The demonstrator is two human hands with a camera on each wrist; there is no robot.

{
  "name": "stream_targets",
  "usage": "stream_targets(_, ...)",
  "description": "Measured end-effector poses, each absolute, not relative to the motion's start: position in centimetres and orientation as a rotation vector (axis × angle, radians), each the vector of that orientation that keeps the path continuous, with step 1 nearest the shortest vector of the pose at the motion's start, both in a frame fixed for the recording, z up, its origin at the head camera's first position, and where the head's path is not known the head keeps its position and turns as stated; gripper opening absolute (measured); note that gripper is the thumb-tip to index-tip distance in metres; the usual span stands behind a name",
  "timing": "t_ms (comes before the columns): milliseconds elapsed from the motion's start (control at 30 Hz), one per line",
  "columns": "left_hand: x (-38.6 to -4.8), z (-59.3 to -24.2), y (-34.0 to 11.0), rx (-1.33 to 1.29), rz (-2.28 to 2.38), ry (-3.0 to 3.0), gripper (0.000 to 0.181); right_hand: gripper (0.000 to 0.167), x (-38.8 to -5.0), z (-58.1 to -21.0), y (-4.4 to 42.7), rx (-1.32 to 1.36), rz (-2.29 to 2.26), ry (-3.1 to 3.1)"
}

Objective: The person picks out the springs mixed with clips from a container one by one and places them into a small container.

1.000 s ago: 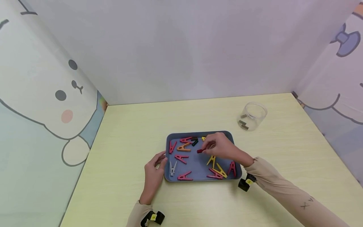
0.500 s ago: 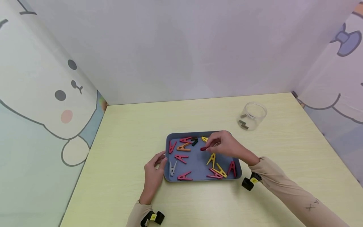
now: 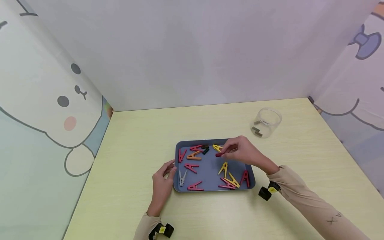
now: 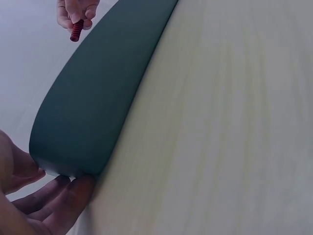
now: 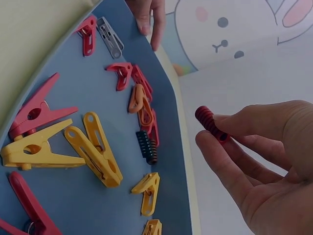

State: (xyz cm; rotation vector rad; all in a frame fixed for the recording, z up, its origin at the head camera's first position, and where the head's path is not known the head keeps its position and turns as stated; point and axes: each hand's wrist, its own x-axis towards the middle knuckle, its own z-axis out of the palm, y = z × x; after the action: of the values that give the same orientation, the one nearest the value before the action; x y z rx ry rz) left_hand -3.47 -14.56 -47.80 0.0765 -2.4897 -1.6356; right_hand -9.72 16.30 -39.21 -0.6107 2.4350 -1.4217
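A blue-grey tray holds several red, yellow, orange and grey clothespins, such as the orange clothespin. My left hand grips the tray's left edge, and its fingers touch the outside of the wall in the left wrist view. With thumb and fingertips, my right hand pinches a red coil spring above the tray's right half. Two dark coil springs lie in the tray against its far wall, near the red and orange clothespins.
A clear round container stands behind the tray to the right, with several small grey spring-like pieces inside. The pale wooden table meets a white wall at the back. Printed cartoon panels stand at both sides.
My right hand has moved right and slightly away from me, carrying the red coil spring above the tray. My left hand and the tray stay in place.
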Motion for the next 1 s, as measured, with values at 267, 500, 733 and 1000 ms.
stream_targets(267,-3.5,-47.8,-14.6,0.066,-1.636,-2.487,0.027,0.007,-9.9,-39.4,17.2,-0.640,-1.471,2.446)
stream_targets(500,-3.4,-47.7,-14.5,0.079,-1.647,-2.486,0.027,0.007,-10.0,-39.1,17.7,-0.610,-1.497,2.450)
stream_targets(733,-3.4,-47.5,-14.6,0.074,-1.627,-2.485,0.027,0.007,-10.1,-39.0,18.2,-0.593,-1.539,2.445)
stream_targets(1000,-3.3,-47.5,-14.5,0.074,-1.630,-2.498,0.027,0.008,-10.2,-38.8,19.0,-0.548,-1.577,2.411)
